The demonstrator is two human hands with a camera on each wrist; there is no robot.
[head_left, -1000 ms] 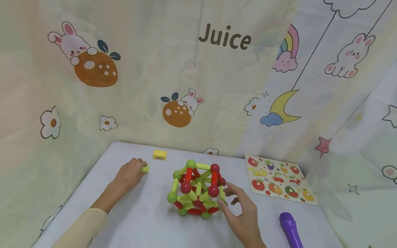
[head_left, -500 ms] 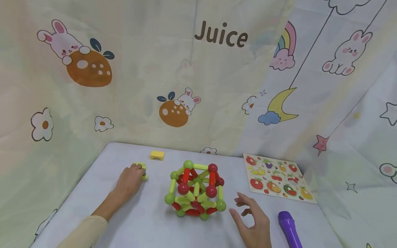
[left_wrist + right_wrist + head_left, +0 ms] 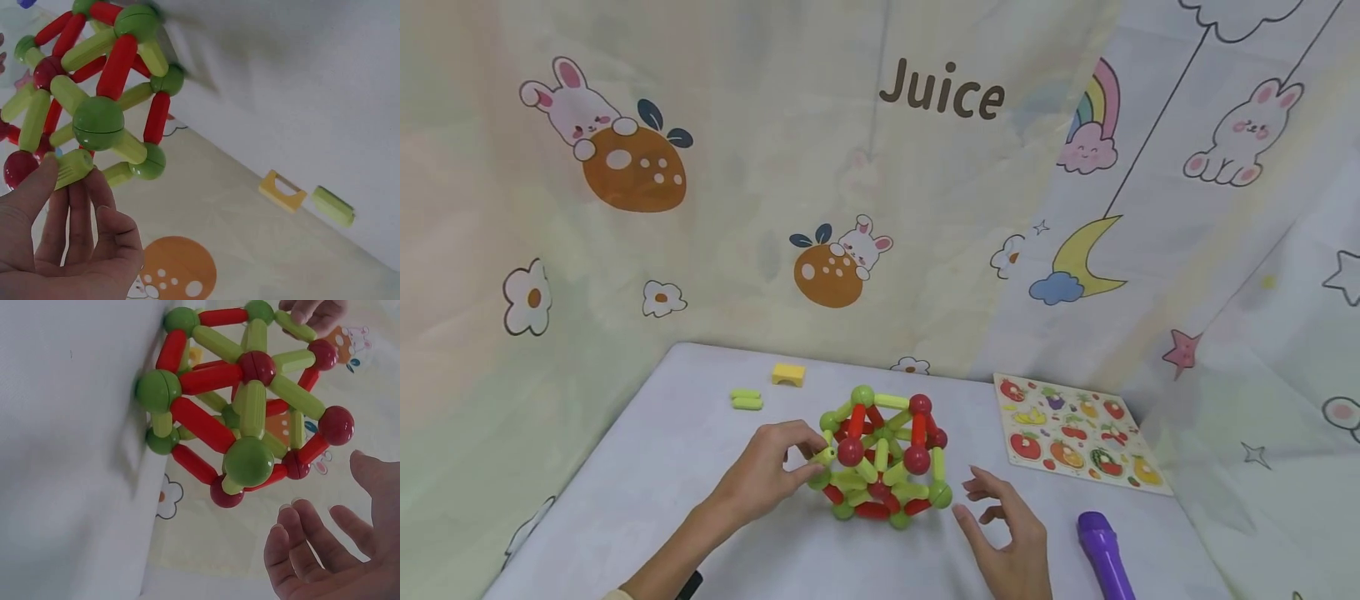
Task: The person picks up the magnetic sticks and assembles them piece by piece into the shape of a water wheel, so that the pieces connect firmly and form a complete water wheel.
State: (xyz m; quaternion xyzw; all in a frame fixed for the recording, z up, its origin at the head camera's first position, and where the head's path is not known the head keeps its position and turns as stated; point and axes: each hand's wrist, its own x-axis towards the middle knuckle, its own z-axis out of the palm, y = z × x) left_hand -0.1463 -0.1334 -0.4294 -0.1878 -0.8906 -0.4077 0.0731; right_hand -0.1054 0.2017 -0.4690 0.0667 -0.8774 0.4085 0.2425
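Observation:
A ball-and-rod model [image 3: 917, 459] of red and green balls, joined by red and light green rods, stands mid-table. At its left side my left hand [image 3: 767, 471] pinches a light green rod [image 3: 74, 169] between thumb and fingers. In the left wrist view that rod lies close to a green ball [image 3: 99, 122]; whether they touch, I cannot tell. My right hand [image 3: 1011, 529] hovers right of the model, apart from it, fingers loosely bent and holding nothing. The right wrist view shows the same gap between its fingertips and the model's red balls [image 3: 336, 425].
Two loose light green rods [image 3: 747, 403] lie at the back left, near a yellow arch block [image 3: 788, 375]. A fruit puzzle board [image 3: 1090, 477] lies at the back right. A purple toy microphone [image 3: 1103, 552] lies at the front right. A printed cloth hangs behind the table.
My left hand has come from the loose rods at the back left to the model's left side, carrying one rod. My right hand has drawn back from the model's right side.

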